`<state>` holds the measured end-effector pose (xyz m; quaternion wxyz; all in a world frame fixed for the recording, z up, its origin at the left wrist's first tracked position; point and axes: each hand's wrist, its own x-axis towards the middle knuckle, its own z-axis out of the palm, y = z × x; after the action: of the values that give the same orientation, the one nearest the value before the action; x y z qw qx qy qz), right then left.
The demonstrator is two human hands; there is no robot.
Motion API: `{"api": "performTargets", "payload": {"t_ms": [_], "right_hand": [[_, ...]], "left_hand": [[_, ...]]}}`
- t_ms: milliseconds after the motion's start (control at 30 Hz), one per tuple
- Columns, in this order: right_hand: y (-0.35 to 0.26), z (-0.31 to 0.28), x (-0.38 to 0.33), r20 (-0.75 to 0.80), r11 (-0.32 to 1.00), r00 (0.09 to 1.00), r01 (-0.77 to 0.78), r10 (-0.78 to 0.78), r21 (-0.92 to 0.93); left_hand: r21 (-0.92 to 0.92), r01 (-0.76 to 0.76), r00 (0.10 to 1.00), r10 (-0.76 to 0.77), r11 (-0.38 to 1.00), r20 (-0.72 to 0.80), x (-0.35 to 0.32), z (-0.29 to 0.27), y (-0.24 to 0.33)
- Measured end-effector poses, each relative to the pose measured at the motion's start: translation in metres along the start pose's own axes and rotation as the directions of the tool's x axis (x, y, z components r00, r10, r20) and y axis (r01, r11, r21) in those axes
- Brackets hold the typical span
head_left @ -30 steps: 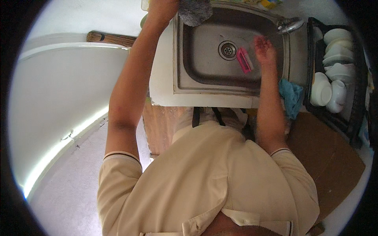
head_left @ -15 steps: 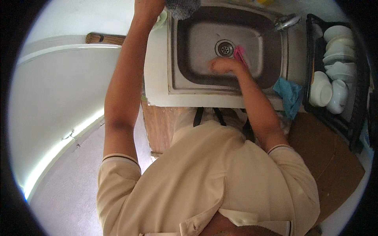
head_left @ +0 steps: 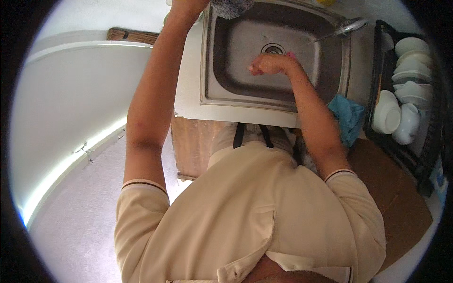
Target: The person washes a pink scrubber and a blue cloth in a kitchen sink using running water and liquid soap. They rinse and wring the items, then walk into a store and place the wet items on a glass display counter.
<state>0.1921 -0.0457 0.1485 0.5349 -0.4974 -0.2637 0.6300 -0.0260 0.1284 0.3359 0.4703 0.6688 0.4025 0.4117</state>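
Note:
My right hand (head_left: 271, 63) is over the metal sink (head_left: 236, 87), just on the near side of the drain (head_left: 273, 49). Its fingers are curled inward, and what lies inside them is hidden. Beyond the wrist shows a bit of a pink thing (head_left: 291, 55), mostly covered by the hand; its kind is unclear. At the top edge of the view, my left hand (head_left: 189, 6) is cut off, so its fingers do not show. Close beside it, over the sink's far left corner, is a grey, fuzzy-looking thing (head_left: 232, 7), perhaps a scrubber or cloth.
A tap (head_left: 351, 26) stands at the sink's far right, with a thin streak like water from it. A blue cloth (head_left: 348, 118) hangs over the near right counter edge. White bowls and cups (head_left: 410, 70) fill a black rack (head_left: 373, 113). A stick broom (head_left: 132, 36) lies left.
My right hand has moved farther into the sink, toward the drain, and now covers more of the pink thing. A thin streak now shows at the tap. The whole view has shifted slightly.

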Motion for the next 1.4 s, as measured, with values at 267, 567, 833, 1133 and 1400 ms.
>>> {"api": "performTargets", "payload": {"t_ms": [267,567,833,1133,1400], "right_hand": [[0.027,-0.081,0.013,-0.213,0.944,0.968,-0.061,0.135,0.324],[-0.038,-0.001,-0.017,-0.196,0.951,0.981,0.067,-0.007,0.303],[0.006,-0.015,-0.047,-0.237,0.853,0.971,0.139,-0.019,0.504],[-0.038,-0.028,-0.062,-0.244,0.799,0.97,0.142,0.007,0.585],[0.016,-0.069,-0.042,-0.013,0.622,0.992,0.088,-0.123,0.778]], "left_hand": [[-0.026,0.077,0.997,-0.076,0.997,0.029,-0.017,0.013,-0.005],[-0.282,0.406,0.891,-0.309,0.869,0.333,-0.078,0.165,-0.1],[-0.181,0.248,0.952,-0.204,0.952,0.23,-0.084,0.242,-0.104],[0.618,-0.08,0.896,-0.216,0.782,0.389,-0.087,0.275,-0.141],[-0.012,0.141,0.753,-0.1,0.99,0.65,-0.049,0.257,-0.121]]}}
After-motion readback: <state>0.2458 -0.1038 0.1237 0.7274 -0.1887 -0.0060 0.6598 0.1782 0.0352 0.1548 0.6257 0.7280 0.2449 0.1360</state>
